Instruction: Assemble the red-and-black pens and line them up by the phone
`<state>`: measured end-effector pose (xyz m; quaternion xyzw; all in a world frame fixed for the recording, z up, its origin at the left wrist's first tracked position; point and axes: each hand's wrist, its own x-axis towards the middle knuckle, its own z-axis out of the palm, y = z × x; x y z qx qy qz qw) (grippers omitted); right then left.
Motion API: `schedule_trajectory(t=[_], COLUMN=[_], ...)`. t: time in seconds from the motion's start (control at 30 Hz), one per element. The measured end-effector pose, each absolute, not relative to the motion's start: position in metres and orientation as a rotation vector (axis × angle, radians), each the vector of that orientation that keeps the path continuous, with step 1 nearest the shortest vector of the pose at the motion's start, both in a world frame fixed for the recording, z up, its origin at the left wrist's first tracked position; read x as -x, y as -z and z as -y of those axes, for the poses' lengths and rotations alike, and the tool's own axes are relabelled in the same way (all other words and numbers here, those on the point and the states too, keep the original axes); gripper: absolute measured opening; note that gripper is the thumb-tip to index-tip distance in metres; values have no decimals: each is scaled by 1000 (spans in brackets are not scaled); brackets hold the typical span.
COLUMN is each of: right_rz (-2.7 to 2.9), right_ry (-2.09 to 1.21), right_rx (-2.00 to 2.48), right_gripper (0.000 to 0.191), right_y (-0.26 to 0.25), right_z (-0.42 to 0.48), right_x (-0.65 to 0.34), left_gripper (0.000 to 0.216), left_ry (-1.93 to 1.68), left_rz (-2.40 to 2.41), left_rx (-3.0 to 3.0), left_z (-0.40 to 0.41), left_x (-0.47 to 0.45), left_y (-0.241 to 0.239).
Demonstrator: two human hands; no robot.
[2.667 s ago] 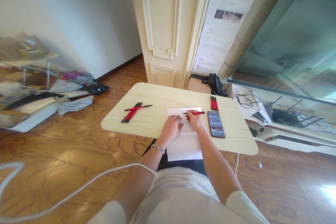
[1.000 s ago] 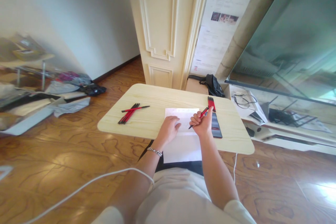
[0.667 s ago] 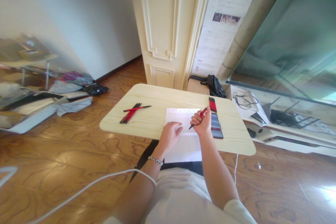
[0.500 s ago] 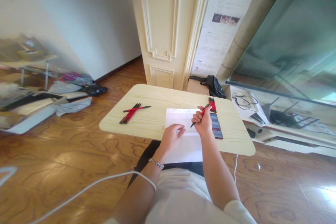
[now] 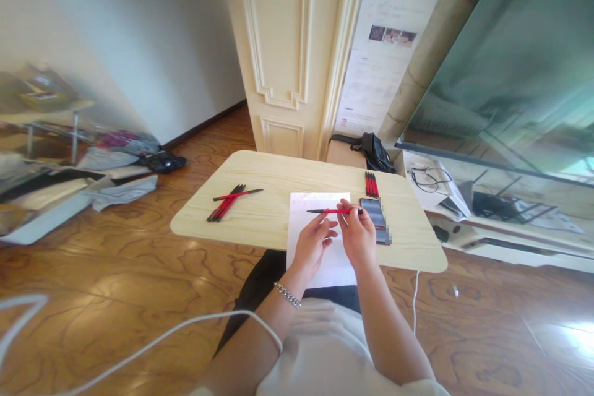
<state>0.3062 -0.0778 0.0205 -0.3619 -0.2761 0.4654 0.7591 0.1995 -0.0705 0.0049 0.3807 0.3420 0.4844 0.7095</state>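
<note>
A red pen with black ends is pinched in the fingers of my right hand; it lies roughly level, its dark tip pointing left. Just below that tip is my left hand, its fingers curved and apart, holding nothing. Both hands are above a white sheet of paper, whose middle they partly cover. On the left of the table, several red and black pens lie in a loose pile, one across the others. Several more pens lie side by side at the back right.
A phone lies on the pale wooden table, right of my right hand. A white cable runs past my left forearm. Behind the table sits a black bag; boxes and bags crowd the floor at left.
The pen in my right hand has turned from slanted to nearly level, its tip now pointing left. My left hand has shifted right, and its fingers have turned upward near the pen.
</note>
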Motion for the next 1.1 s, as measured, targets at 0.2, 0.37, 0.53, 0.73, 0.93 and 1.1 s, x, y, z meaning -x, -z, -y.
schedule_trajectory(t=[0.2,0.37,0.53,0.73,0.93,1.1], right_rz=[837,1218,1397,1041,992,1005], right_ry=[-899,-890,-858,-562,-423,-337], right_rx=[1252,1443,1561,1788,2115,2263], right_gripper=[23,23,32,49,30,30], right_y=[9,-4,-18,-3,14,22], right_z=[97,113,109,44,-11,-28], right_x=[-326,-350,-384,-466,-518,-525], left_gripper=[35,35,43,44,41,38], left_ry=[-1193,-1107,-1023,-1015,-1023,-1013], left_rz=[-758,-773,-760,-804,-818,-844], left_rx=[-790,-943,-1064,-1146,-1205,-1269], left_z=[63,62,63,65,65,66], left_x=[-201,-205,-211,-210,-205,-201], left_y=[-4,-5,-10,-7,6,13])
